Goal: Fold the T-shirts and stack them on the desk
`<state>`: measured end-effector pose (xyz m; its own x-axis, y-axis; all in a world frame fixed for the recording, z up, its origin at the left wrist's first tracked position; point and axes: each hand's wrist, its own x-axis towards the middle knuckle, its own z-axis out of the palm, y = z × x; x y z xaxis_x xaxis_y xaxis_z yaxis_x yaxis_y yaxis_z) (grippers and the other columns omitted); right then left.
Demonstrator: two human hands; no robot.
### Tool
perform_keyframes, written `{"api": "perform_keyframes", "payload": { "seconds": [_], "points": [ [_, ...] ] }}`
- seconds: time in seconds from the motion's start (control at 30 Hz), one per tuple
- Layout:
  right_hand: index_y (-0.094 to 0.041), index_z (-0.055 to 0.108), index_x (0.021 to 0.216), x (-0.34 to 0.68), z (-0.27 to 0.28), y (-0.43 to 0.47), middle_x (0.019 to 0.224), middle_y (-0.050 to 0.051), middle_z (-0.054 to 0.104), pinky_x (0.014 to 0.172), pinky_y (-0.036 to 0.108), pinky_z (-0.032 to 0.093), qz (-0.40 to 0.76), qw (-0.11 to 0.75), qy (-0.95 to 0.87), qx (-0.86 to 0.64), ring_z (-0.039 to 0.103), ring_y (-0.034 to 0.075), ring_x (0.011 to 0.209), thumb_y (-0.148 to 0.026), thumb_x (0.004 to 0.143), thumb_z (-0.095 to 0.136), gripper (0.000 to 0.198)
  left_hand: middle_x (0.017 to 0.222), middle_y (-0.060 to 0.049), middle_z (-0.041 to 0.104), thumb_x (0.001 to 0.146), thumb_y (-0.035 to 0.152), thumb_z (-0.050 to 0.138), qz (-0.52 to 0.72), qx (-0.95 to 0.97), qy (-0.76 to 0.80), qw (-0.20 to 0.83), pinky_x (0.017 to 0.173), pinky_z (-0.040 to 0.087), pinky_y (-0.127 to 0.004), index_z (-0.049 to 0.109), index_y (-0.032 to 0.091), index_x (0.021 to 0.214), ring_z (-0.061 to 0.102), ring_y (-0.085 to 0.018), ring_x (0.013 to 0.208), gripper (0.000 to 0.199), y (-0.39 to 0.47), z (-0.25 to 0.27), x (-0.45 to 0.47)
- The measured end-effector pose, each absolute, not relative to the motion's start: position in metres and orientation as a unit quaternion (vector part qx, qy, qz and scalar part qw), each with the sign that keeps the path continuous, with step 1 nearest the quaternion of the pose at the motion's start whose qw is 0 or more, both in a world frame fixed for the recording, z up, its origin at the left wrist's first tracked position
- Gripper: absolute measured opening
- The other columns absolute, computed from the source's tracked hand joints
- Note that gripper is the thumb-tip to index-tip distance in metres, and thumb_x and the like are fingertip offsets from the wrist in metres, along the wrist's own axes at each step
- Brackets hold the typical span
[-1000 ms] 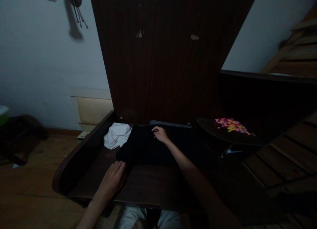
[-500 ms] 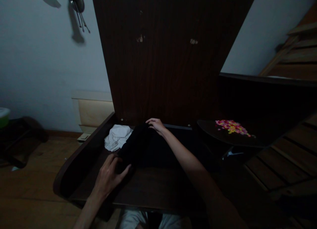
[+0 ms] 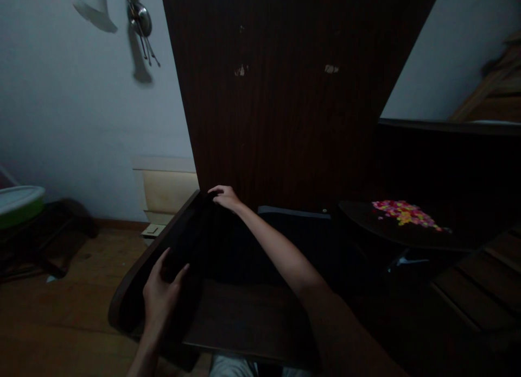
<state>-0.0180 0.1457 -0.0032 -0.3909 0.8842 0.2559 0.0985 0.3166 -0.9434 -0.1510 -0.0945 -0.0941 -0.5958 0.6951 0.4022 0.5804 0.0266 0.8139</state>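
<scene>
A black cloth [image 3: 248, 252] is spread over a dark wooden desk [image 3: 248, 312]; its kind is lost in the dim light. At its far left part, my right hand [image 3: 226, 198] pinches the fabric beside the upright panel. Nearer to me, my left hand [image 3: 160, 293] curls round the near left part of the cloth, thumb and fingers somewhat apart, the dark fabric between them. A grey strip [image 3: 293, 212] shows along the far side of the cloth. No white cloth shows on the desk now.
A raised side board [image 3: 152, 257] bounds the desk at left, a tall dark panel [image 3: 280, 105] at the back. On the right, a rounded shelf [image 3: 362, 219] bears many small pink and yellow pieces [image 3: 407, 213]. A wall lamp [image 3: 139, 19] hangs at upper left.
Both hands have moved left, and the black cloth has come with them to the side board. The white crumpled cloth at the desk's left is now covered. The view has shifted slightly left.
</scene>
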Motion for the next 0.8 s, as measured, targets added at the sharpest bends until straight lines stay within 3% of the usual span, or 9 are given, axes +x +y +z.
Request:
{"api": "perform_keyframes", "payload": {
  "seconds": [0.13,0.23,0.37,0.47,0.67,0.8],
  "points": [
    [-0.020,0.073,0.083,-0.021,-0.003,0.148,0.084,-0.001,0.070,0.084,0.030,0.049,0.317,0.375,-0.808,-0.325,0.062,0.016,0.082,-0.001,0.061,0.069,0.029,0.121,-0.015,0.069,0.064,0.047,0.072,0.483,0.459,0.741,0.084,0.094,0.051,-0.050,0.070,0.021,0.096,0.067,-0.036,0.105,0.042,-0.101,-0.087,-0.167],
    [-0.020,0.072,0.082,-0.022,0.000,0.151,0.088,0.000,0.070,0.086,0.030,0.048,0.269,0.378,-0.838,-0.288,0.062,0.017,0.087,-0.004,0.067,0.070,0.022,0.099,-0.011,0.075,0.059,0.050,0.075,0.496,0.430,0.740,0.144,0.082,0.057,-0.047,0.068,0.020,0.086,0.070,-0.033,0.091,0.042,-0.104,-0.077,-0.174],
    [-0.017,0.068,0.086,-0.023,0.008,0.153,0.088,0.001,0.069,0.085,0.029,0.047,0.260,0.410,-0.832,-0.267,0.062,0.017,0.088,-0.005,0.073,0.067,0.018,0.069,-0.002,0.068,0.057,0.054,0.074,0.572,0.352,0.700,0.242,0.061,0.057,-0.035,0.060,0.020,0.085,0.069,-0.025,0.069,0.046,-0.106,-0.065,-0.177],
    [-0.017,0.066,0.086,-0.020,0.014,0.153,0.088,0.000,0.068,0.085,0.028,0.046,0.270,0.430,-0.826,-0.245,0.062,0.016,0.088,-0.005,0.075,0.062,0.017,0.078,-0.002,0.069,0.064,0.048,0.072,0.627,0.313,0.677,0.224,0.064,0.057,-0.032,0.056,0.022,0.099,0.069,-0.022,0.072,0.047,-0.105,-0.062,-0.176],
    [-0.017,0.063,0.089,-0.012,0.025,0.151,0.087,-0.001,0.064,0.082,0.028,0.046,0.338,0.464,-0.793,-0.204,0.060,0.015,0.086,-0.011,0.077,0.059,0.014,0.106,-0.008,0.067,0.078,0.037,0.056,0.618,0.420,0.664,0.031,0.089,0.053,-0.039,0.046,0.022,0.125,0.066,-0.024,0.101,0.050,-0.102,-0.065,-0.174],
    [-0.016,0.064,0.088,-0.004,0.032,0.148,0.082,-0.002,0.062,0.079,0.028,0.044,0.316,0.428,-0.824,-0.193,0.057,0.014,0.080,-0.013,0.075,0.064,0.014,0.117,-0.010,0.065,0.075,0.029,0.053,0.542,0.492,0.677,0.075,0.096,0.050,-0.043,0.047,0.023,0.132,0.063,-0.026,0.110,0.058,-0.102,-0.066,-0.175]
  ]
}}
